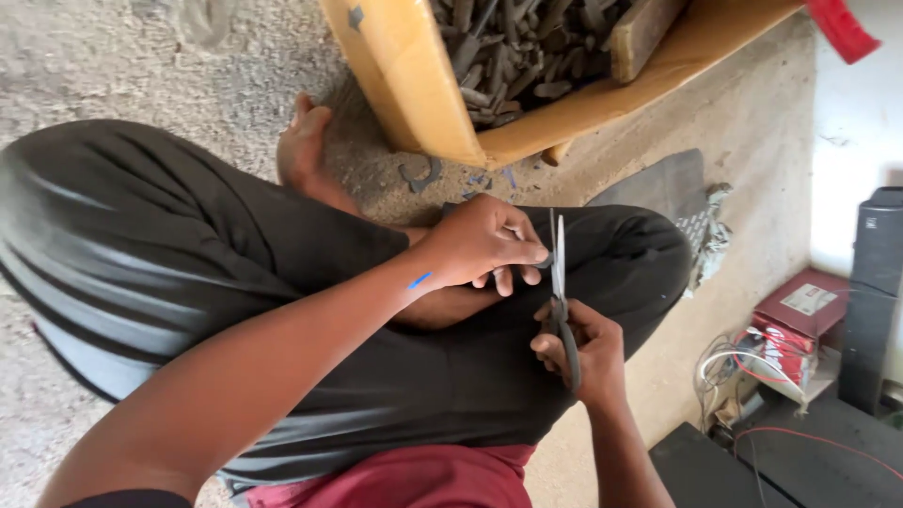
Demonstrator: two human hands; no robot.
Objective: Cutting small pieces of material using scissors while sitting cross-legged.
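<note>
My left hand (480, 246) pinches a small dark part (544, 258) over my crossed legs in black trousers (282, 282). My right hand (588, 353) grips the handles of black scissors (560, 301). The scissor blades point up and away from me, right beside the left fingertips and touching the small part. A blue sliver lies on my left wrist. Most of the held part is hidden by my fingers.
A yellow cardboard box (423, 94) full of dark grey parts stands on the concrete floor ahead, with a wooden block (640, 33) inside. My bare foot (303, 141) rests beside it. At right lie a dark mat (663, 188), red box (800, 306), wires (752, 362) and black speaker (870, 292).
</note>
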